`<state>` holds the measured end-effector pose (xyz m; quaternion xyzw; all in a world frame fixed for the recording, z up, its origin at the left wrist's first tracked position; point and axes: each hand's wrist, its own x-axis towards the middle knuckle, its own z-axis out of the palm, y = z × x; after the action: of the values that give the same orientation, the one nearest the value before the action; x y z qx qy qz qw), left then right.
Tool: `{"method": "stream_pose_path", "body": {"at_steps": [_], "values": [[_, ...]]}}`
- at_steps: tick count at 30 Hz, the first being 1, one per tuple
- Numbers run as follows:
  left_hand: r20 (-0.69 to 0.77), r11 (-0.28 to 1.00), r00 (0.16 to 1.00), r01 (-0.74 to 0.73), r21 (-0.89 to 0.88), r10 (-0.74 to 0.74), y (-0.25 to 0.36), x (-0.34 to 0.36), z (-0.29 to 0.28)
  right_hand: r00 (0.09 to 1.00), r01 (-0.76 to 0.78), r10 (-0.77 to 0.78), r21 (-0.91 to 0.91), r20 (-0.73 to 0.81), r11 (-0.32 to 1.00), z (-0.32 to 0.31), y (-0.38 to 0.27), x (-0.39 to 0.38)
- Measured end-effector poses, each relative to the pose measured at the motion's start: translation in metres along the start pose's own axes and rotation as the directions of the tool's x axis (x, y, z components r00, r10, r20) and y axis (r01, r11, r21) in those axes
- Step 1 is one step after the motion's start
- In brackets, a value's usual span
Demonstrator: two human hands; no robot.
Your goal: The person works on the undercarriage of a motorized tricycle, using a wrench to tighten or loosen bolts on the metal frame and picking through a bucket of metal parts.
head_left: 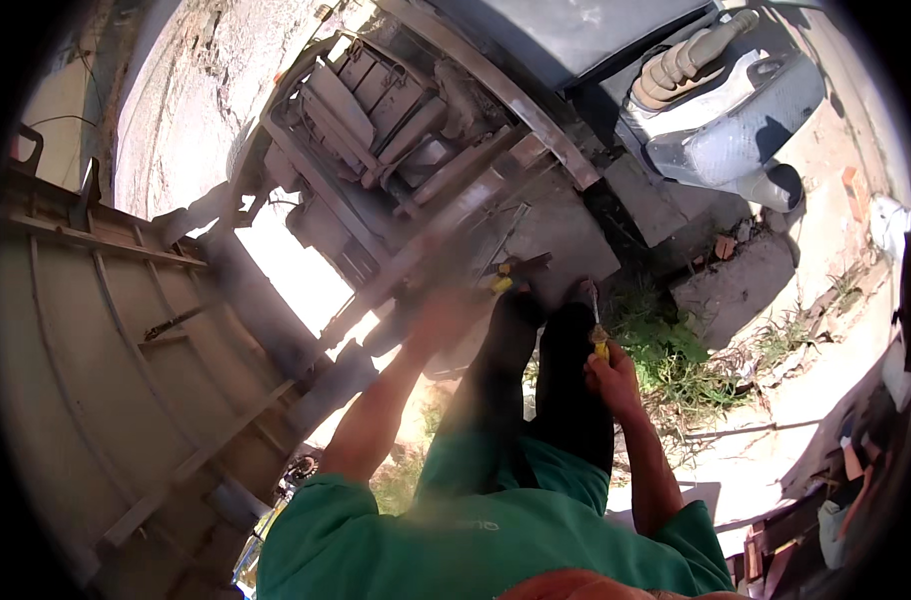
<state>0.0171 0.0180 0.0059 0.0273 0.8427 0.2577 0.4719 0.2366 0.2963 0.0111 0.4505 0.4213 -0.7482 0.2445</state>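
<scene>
The right hand (613, 378), right of centre in the frame, was closed around the yellow handle of a slim, screwdriver-like tool (601, 345), whose metal shaft pointed toward the top of the frame, beside the black-trousered legs (574, 375). The left hand (444, 312), just left of centre, was blurred near the long, rusty brown metal beam (466, 203); how far it was open, and whether it held or touched anything, could not be told. At the centre, near the feet, showed a yellow-and-dark hand tool (502, 284). Working well there probably called for a firm grip on the handle, the shaft kept clear of the legs, and the left hand placed slowly on sound metal, away from the tip's path.
</scene>
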Motion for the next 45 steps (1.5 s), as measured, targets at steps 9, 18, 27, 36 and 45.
{"method": "stream_pose_path", "body": {"at_steps": [9, 18, 27, 36, 45], "values": [[0.072, 0.972, 0.992, -0.115, 0.207, 0.102, -0.07, 0.105, 0.087, 0.998, 0.044, -0.046, -0.071, -0.034, 0.996, -0.019, 0.036, 0.093], [0.189, 0.993, 0.976, -0.097, -0.068, 0.108, -0.198, 0.282, 0.16, 0.977, 0.214, -0.146, -0.696, 0.156, 0.686, -0.038, 0.086, 0.307], [0.148, 0.852, 0.984, -0.157, 0.5, 0.094, -0.298, 0.395, 0.177, 0.869, 0.456, -0.266, -0.884, 0.417, 0.104, 0.022, 0.097, 0.498], [0.115, 0.88, 0.992, -0.012, 0.475, -0.049, -0.339, 0.442, 0.169, 0.797, 0.599, 0.1, -0.759, 0.596, -0.255, 0.091, 0.091, 0.551], [0.025, 0.956, 0.986, -0.151, -0.252, 0.163, -0.223, 0.306, 0.105, 0.577, 0.779, -0.072, -0.521, 0.814, 0.348, 0.152, 0.03, 0.466]]}}
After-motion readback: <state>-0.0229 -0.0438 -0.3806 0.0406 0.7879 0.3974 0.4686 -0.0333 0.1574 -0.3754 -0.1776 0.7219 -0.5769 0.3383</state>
